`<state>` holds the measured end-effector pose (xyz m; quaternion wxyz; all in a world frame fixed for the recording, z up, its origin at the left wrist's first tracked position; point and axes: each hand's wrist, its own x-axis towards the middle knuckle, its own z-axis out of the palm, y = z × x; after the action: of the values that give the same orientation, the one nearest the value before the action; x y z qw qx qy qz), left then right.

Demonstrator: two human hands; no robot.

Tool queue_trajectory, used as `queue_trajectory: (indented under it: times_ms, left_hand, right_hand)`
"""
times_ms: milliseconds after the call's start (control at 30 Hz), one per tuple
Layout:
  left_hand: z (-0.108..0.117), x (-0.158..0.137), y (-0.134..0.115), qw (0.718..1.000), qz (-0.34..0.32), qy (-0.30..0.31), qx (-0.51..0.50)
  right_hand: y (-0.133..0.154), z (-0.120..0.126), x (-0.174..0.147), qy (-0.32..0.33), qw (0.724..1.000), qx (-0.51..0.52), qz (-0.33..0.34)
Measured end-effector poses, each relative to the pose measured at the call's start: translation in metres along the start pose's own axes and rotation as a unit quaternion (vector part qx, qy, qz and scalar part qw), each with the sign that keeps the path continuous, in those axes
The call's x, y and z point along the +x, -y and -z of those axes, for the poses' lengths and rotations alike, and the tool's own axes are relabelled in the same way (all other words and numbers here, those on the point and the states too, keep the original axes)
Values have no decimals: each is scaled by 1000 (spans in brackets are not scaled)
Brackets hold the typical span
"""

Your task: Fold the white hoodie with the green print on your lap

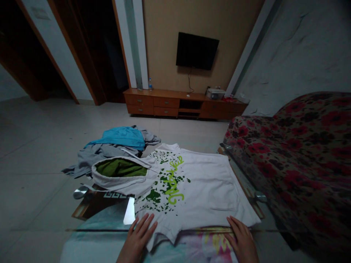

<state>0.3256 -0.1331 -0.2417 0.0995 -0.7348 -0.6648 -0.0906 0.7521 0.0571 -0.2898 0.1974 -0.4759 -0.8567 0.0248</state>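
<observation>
Shirt fabric is lying spread across the desk directly in front of both hands, and its long axis is running crosswise, from hood to hem, rather than away from the person. The white hooded shirt is pointing its hood, with the green lining showing, to the left; the hem is sitting at the right. One long side is therefore facing the person, and both hands are meeting it there.

The left hand is resting at the near sleeve, clearly the nearer one to the hood. Its fingers are reaching forward, slightly spread, lying over the cloth; whether the thumb is pinching anything beneath, I cannot tell. The right hand is touching the near side close to the hem corner, its fingers angling up and leftward over the edge. Its thumb is standing apart from the other fingers, leaving a moderate gap, and I cannot tell whether cloth is being gripped between them.

Between the hands, the lower part of the near side is running bare of fingers. The green print is lying beyond the left hand, and the far sleeve is stretching away from both. A heap of blue and grey clothes is lying past the hood.
</observation>
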Motion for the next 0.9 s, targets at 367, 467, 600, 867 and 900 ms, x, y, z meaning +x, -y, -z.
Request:
queue_trajectory:
  times_ms: [367,467,600,867,900]
  left_hand:
    - [-12,-16,27,996,-37,-51,-58]
    - [-2,-5,26,998,-25,-32,-41]
    - [6,21,17,998,-52,-12,-31]
    - [-3,44,37,969,-153,53,-185]
    - [-2,45,42,967,-140,53,-208]
  right_hand:
    - [-20,18,4,-50,996,-63,-22]
    - [-33,17,2,-52,996,-74,0]
    - [-32,16,1,-37,997,-71,8]
    - [-57,45,7,-16,997,-80,6]
    - [-64,49,7,-21,996,-86,3]
